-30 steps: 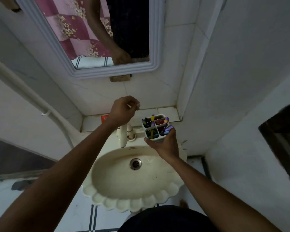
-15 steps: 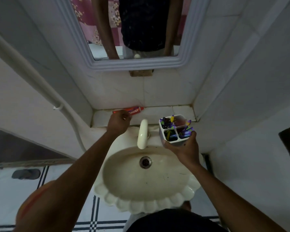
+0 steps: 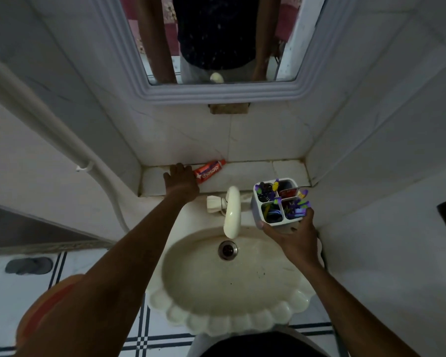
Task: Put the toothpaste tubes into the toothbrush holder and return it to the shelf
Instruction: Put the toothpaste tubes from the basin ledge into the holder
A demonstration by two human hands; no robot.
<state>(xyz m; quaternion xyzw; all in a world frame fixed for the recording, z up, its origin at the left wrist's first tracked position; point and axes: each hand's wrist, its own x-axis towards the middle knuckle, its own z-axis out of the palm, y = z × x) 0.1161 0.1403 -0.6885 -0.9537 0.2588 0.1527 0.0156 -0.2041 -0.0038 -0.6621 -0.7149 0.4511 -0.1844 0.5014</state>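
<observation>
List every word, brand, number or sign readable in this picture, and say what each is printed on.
"closeup", white letters seen upside down: on the red toothpaste tube lying on the shelf, its end under the left hand.
Red item in the far compartment of the toothbrush holder, held by the right hand: any print too small to read.
Mirror, sink, tap: no text.

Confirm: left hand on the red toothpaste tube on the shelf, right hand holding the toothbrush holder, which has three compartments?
Not quite. The head view shows the toothbrush holder has four compartments. The rest holds: left hand on the red toothpaste tube on the shelf, right hand holding the holder.
</observation>
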